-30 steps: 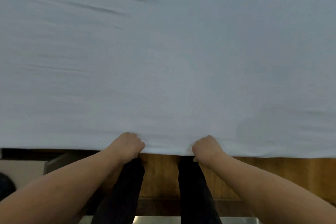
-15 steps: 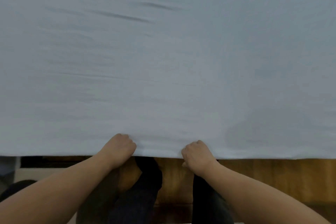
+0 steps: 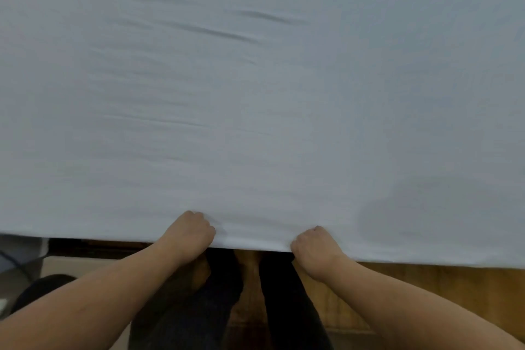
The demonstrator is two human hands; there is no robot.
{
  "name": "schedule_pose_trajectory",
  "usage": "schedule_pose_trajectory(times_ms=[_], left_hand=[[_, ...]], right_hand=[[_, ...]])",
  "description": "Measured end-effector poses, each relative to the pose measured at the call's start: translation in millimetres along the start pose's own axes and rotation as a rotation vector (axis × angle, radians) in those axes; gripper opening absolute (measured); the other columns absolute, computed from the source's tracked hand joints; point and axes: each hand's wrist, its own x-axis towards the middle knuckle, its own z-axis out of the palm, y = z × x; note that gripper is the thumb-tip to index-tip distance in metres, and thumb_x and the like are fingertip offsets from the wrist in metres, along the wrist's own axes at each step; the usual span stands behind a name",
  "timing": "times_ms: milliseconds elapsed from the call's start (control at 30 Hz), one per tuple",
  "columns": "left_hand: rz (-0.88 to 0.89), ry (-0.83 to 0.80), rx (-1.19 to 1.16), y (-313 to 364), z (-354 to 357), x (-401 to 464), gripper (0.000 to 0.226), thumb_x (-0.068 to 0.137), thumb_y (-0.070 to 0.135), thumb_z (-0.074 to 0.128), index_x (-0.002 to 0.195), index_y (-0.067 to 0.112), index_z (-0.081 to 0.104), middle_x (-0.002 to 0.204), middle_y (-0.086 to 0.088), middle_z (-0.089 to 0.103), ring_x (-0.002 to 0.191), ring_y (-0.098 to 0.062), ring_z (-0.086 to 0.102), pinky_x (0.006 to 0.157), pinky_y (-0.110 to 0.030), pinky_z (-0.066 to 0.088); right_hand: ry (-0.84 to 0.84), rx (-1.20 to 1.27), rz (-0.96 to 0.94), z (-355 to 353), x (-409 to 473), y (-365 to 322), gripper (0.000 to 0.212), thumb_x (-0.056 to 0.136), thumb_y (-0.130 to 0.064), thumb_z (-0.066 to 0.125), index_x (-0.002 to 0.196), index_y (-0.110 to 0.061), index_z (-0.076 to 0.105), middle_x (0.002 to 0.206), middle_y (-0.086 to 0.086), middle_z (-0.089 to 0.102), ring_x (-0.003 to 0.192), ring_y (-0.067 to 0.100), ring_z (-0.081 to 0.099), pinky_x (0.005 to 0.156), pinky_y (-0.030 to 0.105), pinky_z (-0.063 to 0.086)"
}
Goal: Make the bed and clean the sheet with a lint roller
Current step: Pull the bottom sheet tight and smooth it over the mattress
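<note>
Both hands are holding the near edge of the white sheet (image 3: 255, 108), each grip closed round the cloth. On the left, the left hand (image 3: 189, 231) is curling into a fist with its knuckles lying up on the sheet, and the hem is disappearing beneath the fingers. On the right, the right hand (image 3: 314, 248) is doing likewise, fist bunched at the hem with the cloth pinched inside it. Between the two fists a short run of hem is lying slightly gathered, with small folds running from one hand toward the other.

Above the hands, the sheet is filling nearly the whole view, spreading away and out past both side borders. Far above the hands, a few long shallow creases are crossing it at a slant, and finer ripples are running sideways across its middle. Off to the right of the right hand, a faint darker patch is showing on the cloth; whether it is shadow or a mark cannot be told.

Below the sheet's hem, two bare forearms are reaching in from the lower corners. Between them, the person's legs in dark trousers (image 3: 216, 298) are standing on a wooden floor (image 3: 426, 284). Left of the left forearm, under the hem, a pale surface and a dark rounded shape are showing, too blurred to identify.
</note>
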Motion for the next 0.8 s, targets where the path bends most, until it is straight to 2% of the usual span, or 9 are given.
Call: schedule_pose_trajectory(times_ms=[200,367,500,600,700,800], left_hand=[[0.038,0.010,0.031,0,6,7,0.023,0.097,0.009,0.044,0.108,0.014,0.063,0.111,-0.007,0.065,0.104,-0.029,0.058,0.090,-0.041,0.044],[0.143,0.024,-0.026,-10,10,3,0.020,0.097,0.014,0.048,0.107,0.014,0.066,0.110,-0.007,0.066,0.104,-0.029,0.058,0.086,-0.039,0.046],[0.201,-0.013,-0.084,-12,16,-4,0.025,0.099,0.017,0.044,0.112,0.010,0.065,0.118,-0.011,0.064,0.110,-0.032,0.056,0.090,-0.039,0.043],[0.121,0.022,-0.121,-8,24,-15,0.025,0.099,0.015,0.040,0.109,0.014,0.063,0.112,-0.008,0.065,0.103,-0.030,0.060,0.082,-0.040,0.044],[-0.019,0.093,-0.177,-11,23,-18,0.020,0.100,0.026,0.042,0.109,0.019,0.058,0.109,-0.002,0.064,0.099,-0.024,0.061,0.077,-0.036,0.045],[-0.053,0.122,-0.156,-17,19,-14,0.021,0.100,0.029,0.044,0.116,0.018,0.054,0.113,-0.003,0.060,0.102,-0.025,0.058,0.074,-0.035,0.037]], right_hand=[[0.010,0.068,0.039,5,-1,0,0.027,0.097,-0.012,0.039,0.100,-0.015,0.066,0.102,0.006,0.068,0.093,0.028,0.063,0.080,0.038,0.041],[-0.017,0.056,0.063,2,0,-3,0.026,0.094,-0.010,0.041,0.098,-0.016,0.066,0.101,0.004,0.069,0.092,0.027,0.064,0.075,0.035,0.037],[-0.041,0.026,0.066,-2,2,-4,0.026,0.093,-0.008,0.042,0.097,-0.017,0.066,0.100,0.004,0.069,0.092,0.027,0.065,0.074,0.036,0.037],[-0.028,0.034,0.040,-3,1,-2,0.027,0.091,-0.008,0.041,0.092,-0.017,0.066,0.095,0.004,0.070,0.088,0.028,0.065,0.072,0.035,0.037],[-0.030,0.044,0.018,-3,-1,-1,0.025,0.089,-0.007,0.042,0.088,-0.018,0.064,0.092,0.004,0.069,0.085,0.028,0.065,0.070,0.034,0.037],[-0.036,0.047,0.014,-3,-2,-1,0.023,0.089,-0.007,0.041,0.082,-0.020,0.058,0.089,0.004,0.068,0.080,0.028,0.063,0.069,0.034,0.037]])
